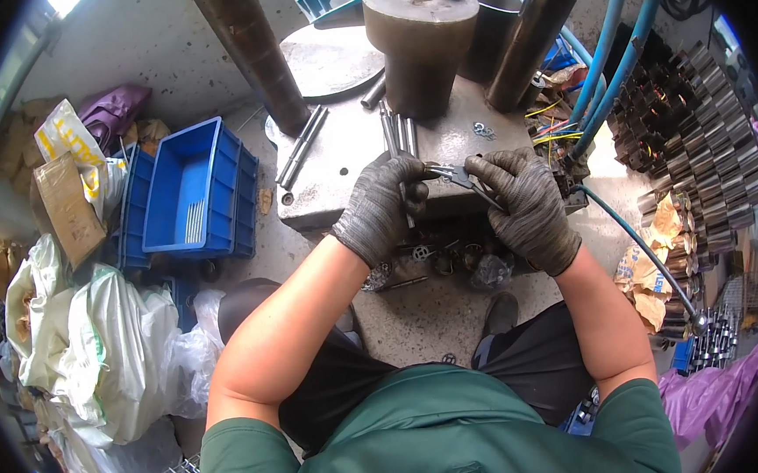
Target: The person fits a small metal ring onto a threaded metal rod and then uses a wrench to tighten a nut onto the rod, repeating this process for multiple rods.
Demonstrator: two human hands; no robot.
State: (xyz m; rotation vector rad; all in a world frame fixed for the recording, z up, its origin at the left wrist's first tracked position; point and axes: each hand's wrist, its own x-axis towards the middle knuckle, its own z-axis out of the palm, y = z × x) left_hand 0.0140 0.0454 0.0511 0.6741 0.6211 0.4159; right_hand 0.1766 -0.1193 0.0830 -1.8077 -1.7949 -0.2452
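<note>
Above the front edge of the worktop (323, 186), my gloved left hand (377, 206) is wrapped round a slim metal rod (388, 132), and my right hand (526, 204) squeezes the handles of small pliers (457, 176), their nose pointing at my left fingers. Whether the tips pinch anything, I cannot tell. If they skid off the metal, I reckon they could jab my glove; pressing too hard would cause it. A slack left grip could drop the rod to the floor (407, 322). A careless knock could scatter the small rings (483, 130) beyond.
</note>
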